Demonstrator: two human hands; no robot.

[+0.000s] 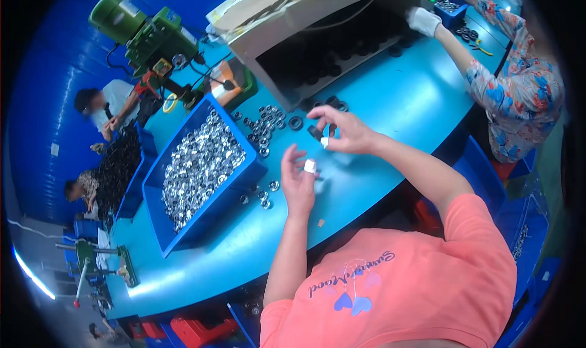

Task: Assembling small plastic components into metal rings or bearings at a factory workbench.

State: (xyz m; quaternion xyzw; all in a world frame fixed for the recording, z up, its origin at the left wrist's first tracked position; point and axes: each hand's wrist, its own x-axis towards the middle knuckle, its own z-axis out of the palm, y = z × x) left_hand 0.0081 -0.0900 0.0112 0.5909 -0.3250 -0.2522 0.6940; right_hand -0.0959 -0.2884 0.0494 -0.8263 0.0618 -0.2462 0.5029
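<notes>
My right hand (348, 133) is raised over the blue table, its fingers closed around a small black ring (315, 132). Close by on its left, my left hand (298, 180) has loosely bent fingers, with nothing visible between them. White tape wraps the thumb of each hand. Left of my hands stands a blue bin (204, 226) full of shiny metal rings (201, 171). Beyond my fingertips lies a loose pile of metal and black rings (265, 125), with a black ring (296, 123) at its right. Several loose rings (264, 196) sit between the bin and my left wrist.
A grey box-shaped machine (278, 79) with a dark opening holds black rings at the far side. A green press (152, 49) stands at far left. On the right a person's white-gloved hand (424, 22) reaches toward the machine. Other people sit beyond the bin.
</notes>
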